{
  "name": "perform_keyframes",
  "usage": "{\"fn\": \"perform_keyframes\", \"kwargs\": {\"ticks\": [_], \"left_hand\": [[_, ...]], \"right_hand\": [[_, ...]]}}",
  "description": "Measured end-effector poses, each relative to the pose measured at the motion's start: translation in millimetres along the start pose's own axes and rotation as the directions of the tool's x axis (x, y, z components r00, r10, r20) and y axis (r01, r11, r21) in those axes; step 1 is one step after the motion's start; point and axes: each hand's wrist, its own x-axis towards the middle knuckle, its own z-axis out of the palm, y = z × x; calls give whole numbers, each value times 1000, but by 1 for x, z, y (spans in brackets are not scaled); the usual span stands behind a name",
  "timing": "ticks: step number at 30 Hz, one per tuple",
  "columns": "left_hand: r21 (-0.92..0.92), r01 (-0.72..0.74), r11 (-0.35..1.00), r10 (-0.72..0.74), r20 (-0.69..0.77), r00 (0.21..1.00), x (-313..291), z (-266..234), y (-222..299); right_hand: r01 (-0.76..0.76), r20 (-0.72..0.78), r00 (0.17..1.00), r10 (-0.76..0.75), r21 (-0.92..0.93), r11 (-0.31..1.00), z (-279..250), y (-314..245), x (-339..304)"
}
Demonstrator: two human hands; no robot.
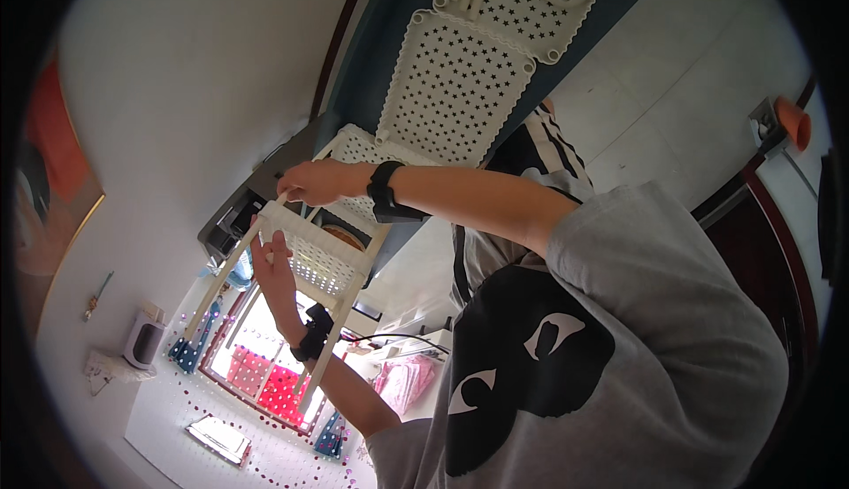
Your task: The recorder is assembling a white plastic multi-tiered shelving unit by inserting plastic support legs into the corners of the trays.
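Note:
A cream plastic shelf rack (pixel 318 255), with star-pierced trays and long thin posts, stands tilted across the left middle of the view. My right hand (pixel 314 181) is closed round a post at the upper corner of a tray; some of its fingers are hidden. Lower on that side, my left hand (pixel 273 262) grips the rack by its edge post, thumb and forefinger pointing up along it. Another tray (pixel 354 148) of the rack shows behind my right wrist. Black bands with small devices circle both my wrists.
Beyond my right arm, a loose cream tray (pixel 455 91) lies on a dark blue-grey surface (pixel 376 38). A further tray (pixel 522 11) beside it carries several cream rods and curved pieces. A dark box-like device (pixel 239 221) stands by the wall, and a black cable (pixel 398 336) runs near my left wrist.

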Motion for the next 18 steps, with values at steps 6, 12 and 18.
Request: {"fn": "perform_keyframes", "kwargs": {"ticks": [6,12,18], "left_hand": [[-236,21,971,-31,-39,999,29,12,-21],[-423,72,903,-155,-166,974,22,23,-14],[-451,40,892,-133,-176,975,16,26,-9]], "right_hand": [[-3,29,1000,4,-38,999,0,2,-4],[-17,30,999,18,-25,1000,-3,9,-9],[22,44,999,-19,-69,997,-2,3,-18]]}}
